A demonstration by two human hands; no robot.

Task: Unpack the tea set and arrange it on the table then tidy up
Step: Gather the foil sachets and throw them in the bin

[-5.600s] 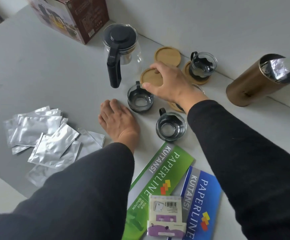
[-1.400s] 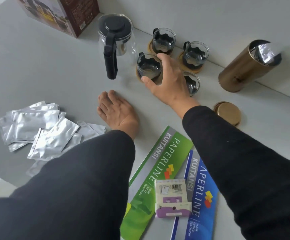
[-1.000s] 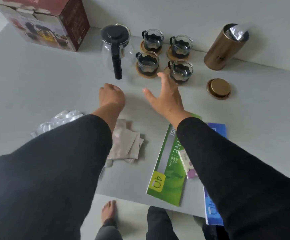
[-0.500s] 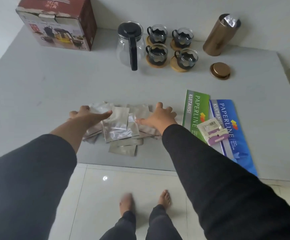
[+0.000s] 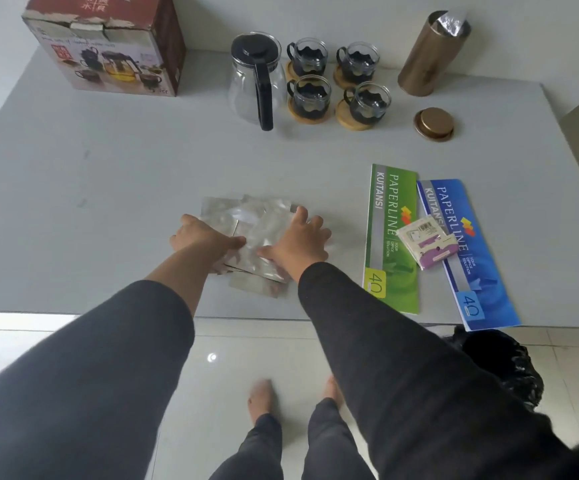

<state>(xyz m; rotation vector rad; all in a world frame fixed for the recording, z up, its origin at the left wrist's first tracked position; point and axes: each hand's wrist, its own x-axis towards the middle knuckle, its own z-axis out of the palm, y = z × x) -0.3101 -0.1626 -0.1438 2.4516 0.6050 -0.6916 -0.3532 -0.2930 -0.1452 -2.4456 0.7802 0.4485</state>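
A glass teapot point(image 5: 255, 77) with a black lid and handle stands at the back of the grey table point(image 5: 108, 174). Right of it, several glass cups point(image 5: 310, 93) sit on round wooden coasters point(image 5: 352, 117). A heap of silver foil packets point(image 5: 258, 230) lies near the front edge. My left hand point(image 5: 203, 237) presses on the heap's left side and my right hand point(image 5: 298, 242) on its right side, fingers spread over the packets and squeezing them together. The lower packets are partly hidden under my hands.
The tea set's red carton point(image 5: 108, 46) stands at the back left. A gold canister point(image 5: 431, 53) with foil at its mouth stands at the back right, its gold lid point(image 5: 433, 123) lying nearby. Green point(image 5: 390, 237) and blue point(image 5: 464, 251) receipt books carry a small packet point(image 5: 426, 242). A black bag point(image 5: 502, 362) sits on the floor.
My right hand left the cups and both hands came back to the front edge. They have pushed the scattered foil packets into one heap and moved closer together. The view pulled back from the table.
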